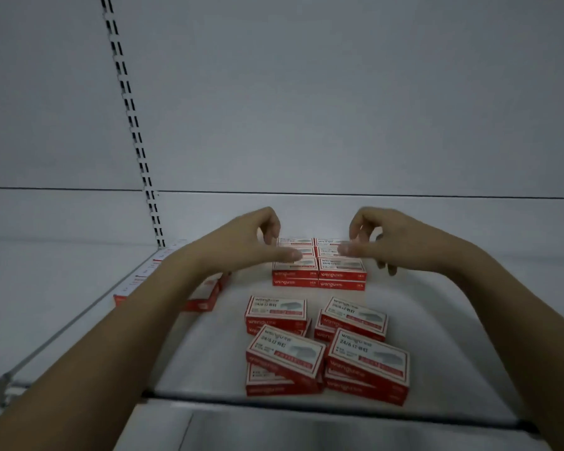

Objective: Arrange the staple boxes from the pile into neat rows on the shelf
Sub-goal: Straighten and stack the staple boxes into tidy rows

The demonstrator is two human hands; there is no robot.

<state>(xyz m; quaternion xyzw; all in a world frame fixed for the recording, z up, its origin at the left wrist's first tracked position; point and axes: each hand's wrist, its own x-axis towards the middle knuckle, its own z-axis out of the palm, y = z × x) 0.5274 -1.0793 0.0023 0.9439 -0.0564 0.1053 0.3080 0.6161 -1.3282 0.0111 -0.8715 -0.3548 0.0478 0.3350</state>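
**Pile's behind the hands, toward the shelf front**

Shelf [420,255] first: white deck, w/ a tidy block [319,271] of red staple boxes at the back, two cols, stacked two high. Loose pile [326,346] sits nearer the front edge, boxes skewed, long axes roughly left-right, centered btwn both arms. Few more boxes [205,297] off left under the forearm. Left hand [245,242] and right hand [388,239] hover over the block, fingers loosely curled, holding nothing afaict. Next grab prob means pulling back toward the pile; either hand's about equally near.

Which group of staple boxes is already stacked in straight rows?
The back block beneath both hands, two layers, edges aligned. The front pile lies skewed and overlapping.
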